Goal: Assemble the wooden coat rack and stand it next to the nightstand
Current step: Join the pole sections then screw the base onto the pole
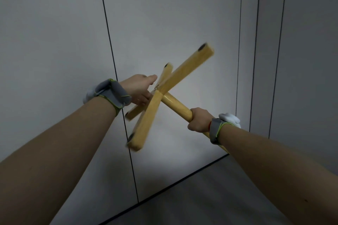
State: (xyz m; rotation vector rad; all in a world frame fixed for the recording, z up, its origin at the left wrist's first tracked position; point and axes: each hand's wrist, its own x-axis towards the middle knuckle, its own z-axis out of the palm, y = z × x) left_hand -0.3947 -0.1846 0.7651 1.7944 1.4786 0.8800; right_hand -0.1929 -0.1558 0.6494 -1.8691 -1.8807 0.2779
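Fingers of the right hand (199,118) wrap the pole (176,107) at four o'clock; the left hand (139,88) grips the cross base (164,86) at centre. Hold the pole still, turning the base squarely until snug.

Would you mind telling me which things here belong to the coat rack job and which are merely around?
Job:
pole, gripped by the right hand
cross base on the pole's end, with dark pads under its feet
left hand at the base's hub

Around:
wall panels
floor
wristbands on both wrists
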